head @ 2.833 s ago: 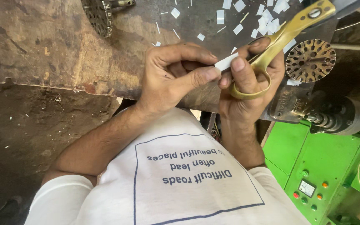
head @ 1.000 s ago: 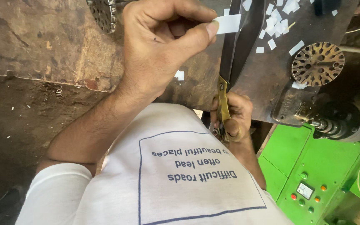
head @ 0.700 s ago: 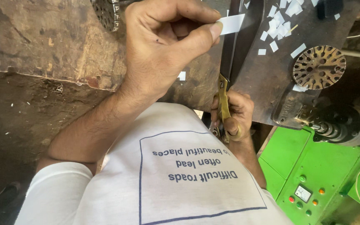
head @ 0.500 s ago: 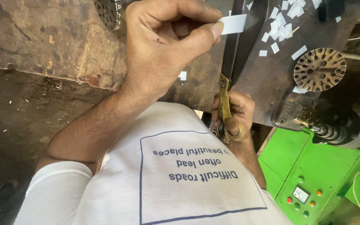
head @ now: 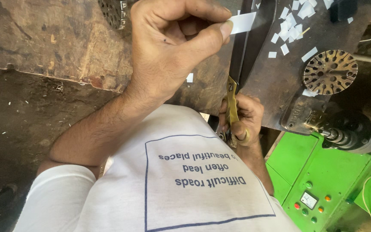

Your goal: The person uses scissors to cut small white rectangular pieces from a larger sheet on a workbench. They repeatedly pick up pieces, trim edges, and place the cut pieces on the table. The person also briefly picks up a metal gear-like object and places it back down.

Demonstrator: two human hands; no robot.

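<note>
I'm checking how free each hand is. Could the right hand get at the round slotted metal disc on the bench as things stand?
Probably not: the right hand is closed on the scissors below the bench edge, and the slotted metal disc lies apart, farther right on top.

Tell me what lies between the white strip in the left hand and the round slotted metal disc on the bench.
In the head view, between the white strip and the slotted disc lie scattered white paper cuttings on the dark metal bench.
</note>
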